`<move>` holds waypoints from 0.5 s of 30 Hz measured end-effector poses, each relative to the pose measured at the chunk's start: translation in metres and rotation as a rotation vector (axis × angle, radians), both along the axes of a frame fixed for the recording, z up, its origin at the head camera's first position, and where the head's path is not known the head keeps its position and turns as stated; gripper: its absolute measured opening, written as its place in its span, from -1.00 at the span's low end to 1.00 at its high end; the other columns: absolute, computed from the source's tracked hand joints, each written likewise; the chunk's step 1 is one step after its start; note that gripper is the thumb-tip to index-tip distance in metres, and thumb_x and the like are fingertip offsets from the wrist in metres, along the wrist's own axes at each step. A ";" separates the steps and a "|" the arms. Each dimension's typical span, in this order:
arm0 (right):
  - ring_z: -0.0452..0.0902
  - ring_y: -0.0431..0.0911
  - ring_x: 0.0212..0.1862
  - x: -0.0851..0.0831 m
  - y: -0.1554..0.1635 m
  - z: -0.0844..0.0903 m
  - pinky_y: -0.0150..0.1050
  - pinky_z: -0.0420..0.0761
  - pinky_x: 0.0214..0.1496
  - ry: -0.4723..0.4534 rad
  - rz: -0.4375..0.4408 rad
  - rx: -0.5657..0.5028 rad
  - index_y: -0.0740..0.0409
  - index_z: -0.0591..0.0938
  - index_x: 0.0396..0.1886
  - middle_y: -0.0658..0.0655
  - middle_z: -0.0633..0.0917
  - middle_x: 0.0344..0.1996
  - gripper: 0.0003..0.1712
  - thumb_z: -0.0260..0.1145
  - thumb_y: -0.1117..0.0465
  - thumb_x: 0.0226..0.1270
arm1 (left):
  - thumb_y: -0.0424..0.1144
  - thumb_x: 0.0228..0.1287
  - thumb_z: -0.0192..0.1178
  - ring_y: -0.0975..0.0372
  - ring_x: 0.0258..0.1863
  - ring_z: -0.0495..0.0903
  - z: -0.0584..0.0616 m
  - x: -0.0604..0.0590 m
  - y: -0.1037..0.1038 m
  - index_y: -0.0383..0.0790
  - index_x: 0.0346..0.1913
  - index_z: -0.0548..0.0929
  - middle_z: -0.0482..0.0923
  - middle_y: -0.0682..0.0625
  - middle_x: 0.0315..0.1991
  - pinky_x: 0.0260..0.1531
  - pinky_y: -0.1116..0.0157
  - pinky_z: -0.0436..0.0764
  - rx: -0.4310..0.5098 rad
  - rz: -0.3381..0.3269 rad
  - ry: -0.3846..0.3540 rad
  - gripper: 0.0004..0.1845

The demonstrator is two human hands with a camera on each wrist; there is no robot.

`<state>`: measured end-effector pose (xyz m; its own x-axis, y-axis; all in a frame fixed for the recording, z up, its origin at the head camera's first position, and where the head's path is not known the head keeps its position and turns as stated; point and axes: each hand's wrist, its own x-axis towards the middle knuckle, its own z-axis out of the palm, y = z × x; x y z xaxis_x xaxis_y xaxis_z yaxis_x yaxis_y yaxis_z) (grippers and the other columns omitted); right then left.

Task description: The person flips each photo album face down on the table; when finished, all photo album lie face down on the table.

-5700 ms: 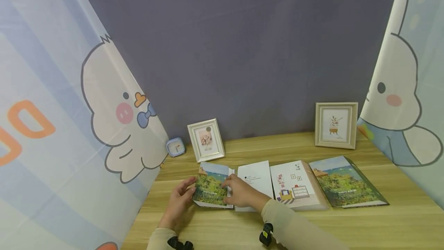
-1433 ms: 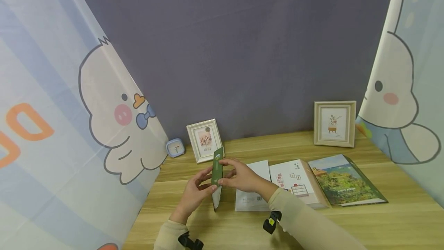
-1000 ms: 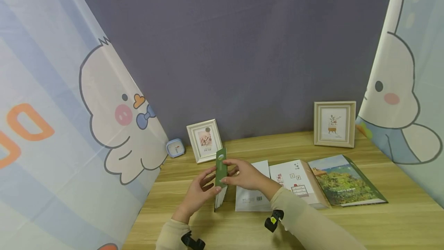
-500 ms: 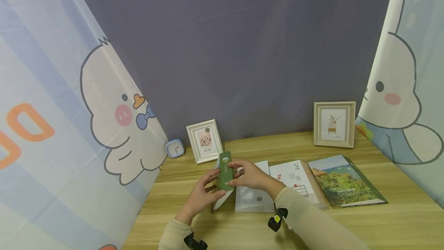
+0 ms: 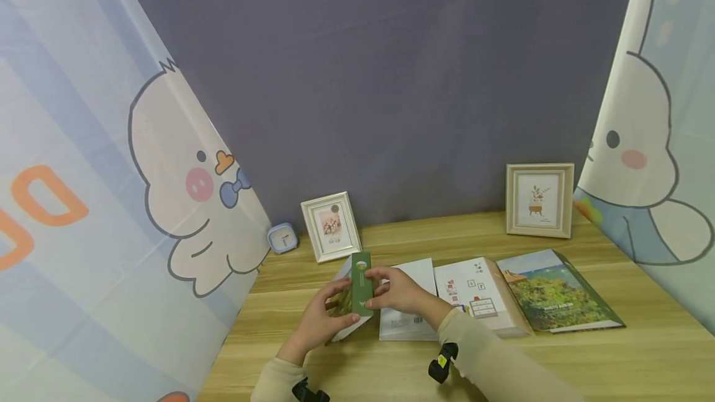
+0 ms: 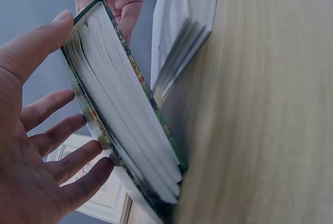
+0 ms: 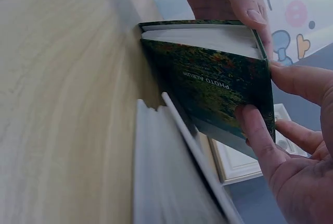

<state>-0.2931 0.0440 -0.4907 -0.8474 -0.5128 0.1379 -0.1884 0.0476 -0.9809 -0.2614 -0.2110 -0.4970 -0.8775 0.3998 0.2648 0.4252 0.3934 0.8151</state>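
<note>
I see my left hand [image 5: 318, 321] cupping the green photo album [image 5: 357, 293], thumb on its top edge, fingers spread along one cover. My right hand [image 5: 403, 293] pinches the other cover. The album stands tilted on the desk [image 5: 558, 365] near its left edge.

A light wooden table [image 5: 558, 365] with a pale plank grain carries everything. Along its back edge stand a small pale-blue square clock [image 5: 282, 237], a white picture frame with a flower print [image 5: 332, 226] and, well to the right, a beige picture frame with a plant print [image 5: 539, 200]. Nearer the front lie a white flat booklet [image 5: 410, 299], a cream-sided open album with furniture drawings [image 5: 477, 295] just beside it, and a landscape-covered photo album [image 5: 555, 293] that seems to lean against that one. A green-spined photo album [image 5: 357, 293] stands tilted on its lower edge at the left.
</note>
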 end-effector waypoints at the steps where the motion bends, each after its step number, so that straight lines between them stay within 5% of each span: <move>1: 0.73 0.10 -0.01 0.000 -0.001 -0.002 -0.15 0.78 -0.09 -0.004 -0.001 0.000 0.37 0.46 0.43 0.32 0.56 0.20 -0.16 0.60 0.42 0.16 | -0.12 0.22 0.57 -0.12 0.38 0.44 -0.001 0.000 -0.001 -0.17 0.45 0.51 0.47 -0.11 0.42 0.25 -0.24 0.52 -0.006 0.004 0.002 -0.24; 15: 0.72 0.10 -0.03 0.004 -0.010 -0.012 -0.17 0.78 -0.16 0.001 -0.005 0.052 0.40 0.43 0.45 0.32 0.56 0.16 -0.12 0.60 0.43 0.13 | -0.04 0.21 0.58 -0.19 0.44 0.35 -0.009 0.002 -0.010 -0.17 0.39 0.54 0.40 -0.19 0.48 0.26 -0.31 0.46 -0.083 -0.008 0.013 -0.26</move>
<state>-0.2891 0.0342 -0.5024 -0.8501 -0.5146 0.1118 -0.1885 0.0991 -0.9771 -0.2596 -0.2205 -0.5056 -0.8709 0.4278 0.2421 0.4391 0.4557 0.7743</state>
